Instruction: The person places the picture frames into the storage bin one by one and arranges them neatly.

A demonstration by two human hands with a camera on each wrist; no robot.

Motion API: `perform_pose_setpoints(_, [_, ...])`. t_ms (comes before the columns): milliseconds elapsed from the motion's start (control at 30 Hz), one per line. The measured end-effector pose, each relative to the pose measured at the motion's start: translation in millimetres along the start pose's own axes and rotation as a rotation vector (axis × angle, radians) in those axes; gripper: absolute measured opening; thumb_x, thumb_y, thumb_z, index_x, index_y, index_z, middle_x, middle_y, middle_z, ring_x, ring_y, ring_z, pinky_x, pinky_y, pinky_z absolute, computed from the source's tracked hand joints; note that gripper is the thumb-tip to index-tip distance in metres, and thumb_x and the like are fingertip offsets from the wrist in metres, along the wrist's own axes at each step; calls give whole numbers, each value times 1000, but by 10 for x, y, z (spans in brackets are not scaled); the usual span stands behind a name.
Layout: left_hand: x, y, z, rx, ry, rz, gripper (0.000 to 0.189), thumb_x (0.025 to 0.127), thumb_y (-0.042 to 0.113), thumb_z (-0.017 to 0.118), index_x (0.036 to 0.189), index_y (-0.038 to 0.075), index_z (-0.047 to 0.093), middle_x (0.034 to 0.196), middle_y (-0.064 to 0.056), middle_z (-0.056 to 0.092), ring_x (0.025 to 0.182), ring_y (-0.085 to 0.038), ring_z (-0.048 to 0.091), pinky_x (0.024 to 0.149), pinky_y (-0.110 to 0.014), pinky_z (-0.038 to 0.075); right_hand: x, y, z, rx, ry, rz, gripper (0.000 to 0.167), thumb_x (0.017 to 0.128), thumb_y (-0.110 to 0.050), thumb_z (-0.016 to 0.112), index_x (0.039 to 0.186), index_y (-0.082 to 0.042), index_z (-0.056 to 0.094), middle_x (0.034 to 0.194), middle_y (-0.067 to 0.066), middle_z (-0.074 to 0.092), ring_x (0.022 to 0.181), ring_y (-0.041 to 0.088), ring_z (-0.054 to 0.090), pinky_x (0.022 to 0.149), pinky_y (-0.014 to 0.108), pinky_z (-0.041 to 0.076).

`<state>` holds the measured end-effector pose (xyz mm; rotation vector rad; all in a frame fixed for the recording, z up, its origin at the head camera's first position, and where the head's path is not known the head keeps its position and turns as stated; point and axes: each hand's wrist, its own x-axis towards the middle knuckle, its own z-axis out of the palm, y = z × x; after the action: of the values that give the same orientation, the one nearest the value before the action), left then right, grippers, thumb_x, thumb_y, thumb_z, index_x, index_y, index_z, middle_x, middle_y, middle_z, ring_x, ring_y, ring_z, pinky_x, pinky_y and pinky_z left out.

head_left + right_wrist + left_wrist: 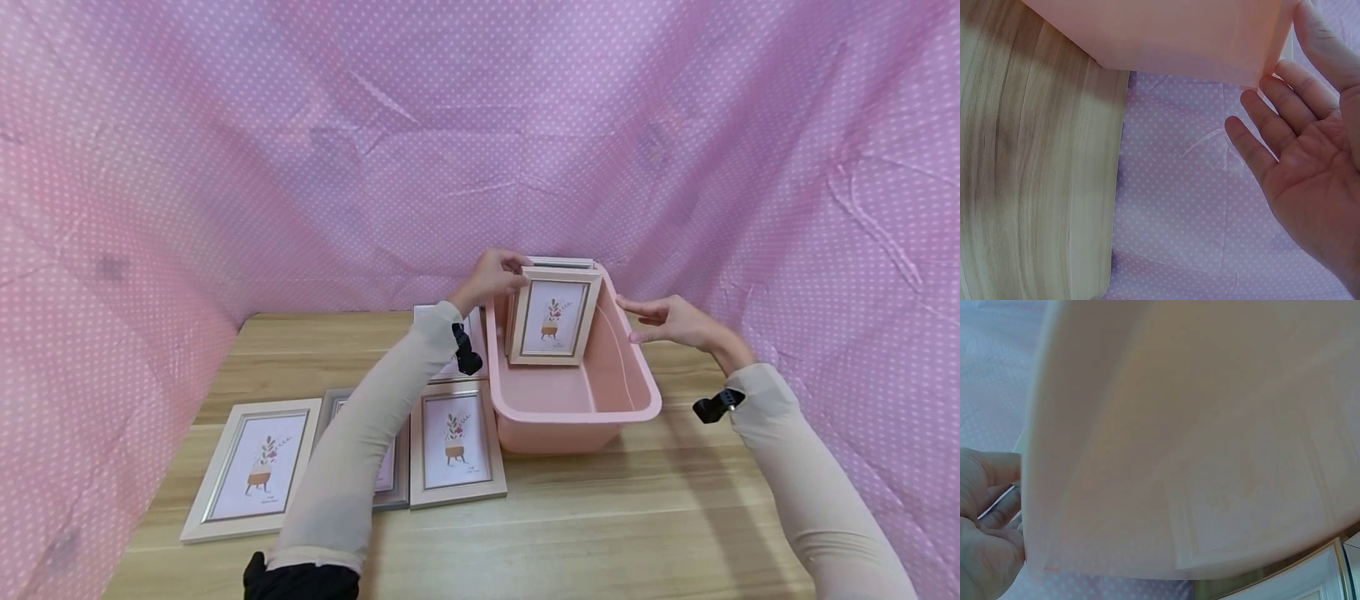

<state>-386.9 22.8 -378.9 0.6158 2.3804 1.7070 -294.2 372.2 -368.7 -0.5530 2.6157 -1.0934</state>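
Note:
A pink plastic tub point(573, 418) stands on the table, with several picture frames upright at its far end. The front picture frame point(555, 318) is cream and shows a potted-plant print. My left hand point(491, 277) pinches this frame's upper left corner, above the tub's left rim. In the left wrist view, the tub wall point(1210, 456) hides most of the frames, and the left fingers point(1004, 465) curl behind its edge. My right hand point(670, 323) is beside the tub's right rim, its fingers point(1257, 134) extended and the tips at the tub's outer wall point(1179, 37).
Left of the tub lie a cream picture frame point(459, 442), a grey frame point(397, 467) partly under my left forearm, and a wide cream frame point(255, 467). Another frame point(472, 342) lies behind my left wrist. A pink dotted cloth point(420, 167) hangs around the wooden table point(555, 533).

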Motion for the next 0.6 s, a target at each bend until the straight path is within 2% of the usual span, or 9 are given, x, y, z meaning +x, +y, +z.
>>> perform_pose_setpoints(100, [1,11,22,38,12,31,30,87,-4,73,117,-4,72,98,-13,69,78,-12,59,67,-19,58,5,4,1,2,0,-3,69,88,-13,81,148,-4,49,156,13,40,140,39,44,114,39,41])
perform_pose_setpoints(200, [12,16,30,77,26,46,30,86,-5,74,116,-5,72,102,-18,70,79,-12,59,66,-17,55,11,10,-1,9,0,-5,69,88,-13,80,148,-4,49,156,13,40,141,39,43,115,40,40])
perform_pose_setpoints(367, [24,2,22,116,43,41,30,86,-4,75,116,-3,72,109,-20,71,88,-17,62,73,-19,56,9,6,-1,4,0,-4,69,88,-13,81,148,-3,49,156,13,40,140,38,44,114,40,41])
perform_pose_setpoints(600, [-5,27,-11,92,66,20,27,89,-5,72,116,-3,72,117,-20,72,102,-27,66,83,-28,60,1,3,3,-1,5,9,70,87,-15,81,148,-5,50,156,12,41,139,40,44,114,38,42])
